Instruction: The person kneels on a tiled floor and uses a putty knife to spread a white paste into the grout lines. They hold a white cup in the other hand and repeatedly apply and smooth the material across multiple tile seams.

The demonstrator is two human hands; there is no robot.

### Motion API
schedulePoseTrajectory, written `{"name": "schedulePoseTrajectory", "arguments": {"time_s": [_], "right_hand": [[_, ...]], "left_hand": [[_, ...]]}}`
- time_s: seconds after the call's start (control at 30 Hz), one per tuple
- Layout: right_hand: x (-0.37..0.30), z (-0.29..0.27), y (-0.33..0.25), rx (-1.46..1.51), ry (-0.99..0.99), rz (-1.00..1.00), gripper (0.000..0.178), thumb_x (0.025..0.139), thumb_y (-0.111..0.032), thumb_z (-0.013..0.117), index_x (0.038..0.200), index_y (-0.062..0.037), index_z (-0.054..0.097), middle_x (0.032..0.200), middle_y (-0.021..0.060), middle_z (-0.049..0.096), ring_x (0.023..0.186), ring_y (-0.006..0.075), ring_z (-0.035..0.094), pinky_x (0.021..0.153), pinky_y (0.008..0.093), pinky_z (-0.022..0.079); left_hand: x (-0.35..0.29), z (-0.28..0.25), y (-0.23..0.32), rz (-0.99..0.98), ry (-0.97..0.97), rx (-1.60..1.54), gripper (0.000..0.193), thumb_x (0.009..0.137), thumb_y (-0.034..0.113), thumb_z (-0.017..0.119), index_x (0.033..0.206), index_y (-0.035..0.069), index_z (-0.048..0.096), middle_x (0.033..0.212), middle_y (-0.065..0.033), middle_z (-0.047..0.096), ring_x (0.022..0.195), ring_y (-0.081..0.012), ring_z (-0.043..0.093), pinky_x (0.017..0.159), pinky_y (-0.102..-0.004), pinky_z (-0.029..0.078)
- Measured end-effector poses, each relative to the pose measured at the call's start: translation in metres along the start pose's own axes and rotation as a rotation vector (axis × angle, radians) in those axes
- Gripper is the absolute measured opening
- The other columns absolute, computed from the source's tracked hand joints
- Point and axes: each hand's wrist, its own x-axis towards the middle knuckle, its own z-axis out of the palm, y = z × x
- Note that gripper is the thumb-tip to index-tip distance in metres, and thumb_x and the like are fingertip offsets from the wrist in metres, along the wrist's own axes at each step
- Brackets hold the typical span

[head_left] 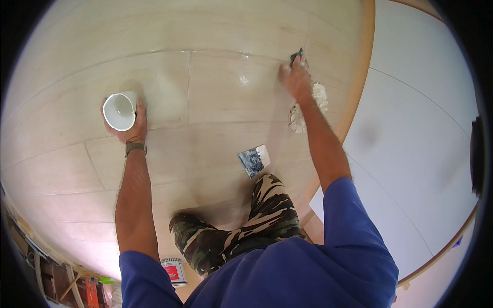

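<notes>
My left hand (138,115) is wrapped round a white plastic cup (119,123), whose open mouth faces me; a little pale stuff shows in its bottom. Farther off to the right, my right hand (298,79) is closed on a small dark flat piece (296,55), pressed to the tiled floor (221,102) beside a tile joint; its exact kind I cannot make out. Under my right wrist lies a crumpled whitish cloth (318,97). A small square board (254,160) smeared with dark and pale paste rests before my knees.
A wooden edge strip (365,61) curves along the floor's right side, with large pale panels (411,113) beyond it. Near my left side stands a can with a red and white label (174,272). Tools and clutter (77,287) fill the lower left corner.
</notes>
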Motion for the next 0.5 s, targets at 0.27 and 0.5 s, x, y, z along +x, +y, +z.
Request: {"name": "schedulePoseTrajectory", "arguments": {"time_s": [0.27,0.5], "right_hand": [[0.011,0.046,0.081,-0.415,0.057,-0.226,0.057,0.088,-0.033,0.044,0.130,0.0040,0.037,0.135,0.0286,0.035,0.126,0.0388,0.035,0.102,0.0484,0.030],[-0.039,0.060,0.001,0.177,0.196,-0.250,0.064,0.086,-0.037,0.043,0.134,0.0039,0.031,0.139,0.0289,0.027,0.129,0.0417,0.027,0.104,0.0549,0.021]], "left_hand": [[0.002,-0.002,0.002,-0.022,-0.082,0.068,0.071,0.069,0.037,0.072,0.123,0.003,0.040,0.118,-0.0083,0.049,0.114,-0.0233,0.045,0.099,-0.0367,0.032],[-0.003,0.003,-0.009,-0.040,-0.051,-0.018,0.077,0.064,0.038,0.075,0.123,0.004,0.039,0.116,-0.0082,0.050,0.113,-0.0244,0.044,0.099,-0.0381,0.030]]}}
